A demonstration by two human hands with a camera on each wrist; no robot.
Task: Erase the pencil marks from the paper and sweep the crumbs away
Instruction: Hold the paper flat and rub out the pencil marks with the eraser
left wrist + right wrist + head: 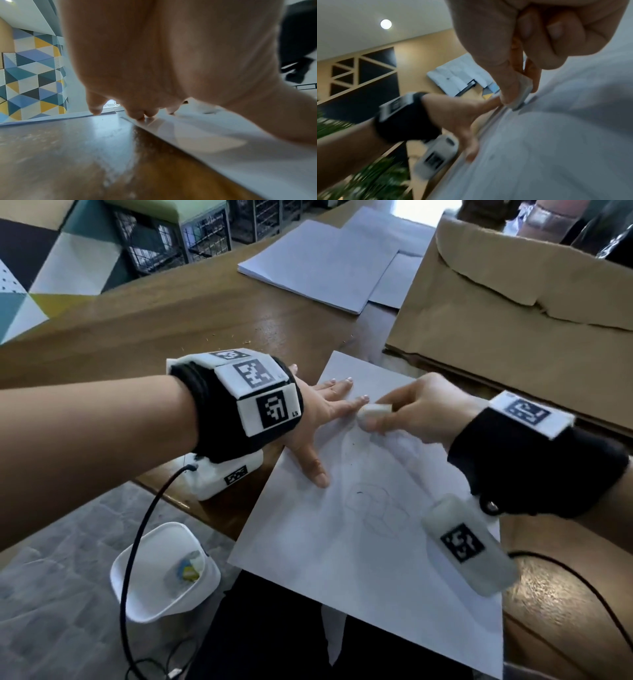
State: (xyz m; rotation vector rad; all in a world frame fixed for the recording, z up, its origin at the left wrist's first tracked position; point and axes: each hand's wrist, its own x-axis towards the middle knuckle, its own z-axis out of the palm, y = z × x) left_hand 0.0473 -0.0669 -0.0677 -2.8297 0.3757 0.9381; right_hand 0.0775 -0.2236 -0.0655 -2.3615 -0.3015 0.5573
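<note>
A white sheet of paper (359, 542) with faint pencil scribbles (380, 508) lies on the wooden table, its near edge hanging over the table's front. My left hand (325, 412) lies flat with spread fingers on the sheet's upper left part, pressing it down; in the left wrist view its fingertips (139, 117) rest at the paper's edge (188, 142). My right hand (421, 412) pinches a white eraser (371, 411) and holds its tip on the paper just beside the left index finger. The right wrist view shows the eraser (522, 94) touching the sheet (556, 135). A few dark crumbs (359, 493) lie on the sheet.
A stack of white sheets (325, 265) lies at the back of the table, a large brown envelope (513, 313) at the right. A white bin (164, 573) with scraps stands on the floor below the table's front left edge. Cables hang from both wrists.
</note>
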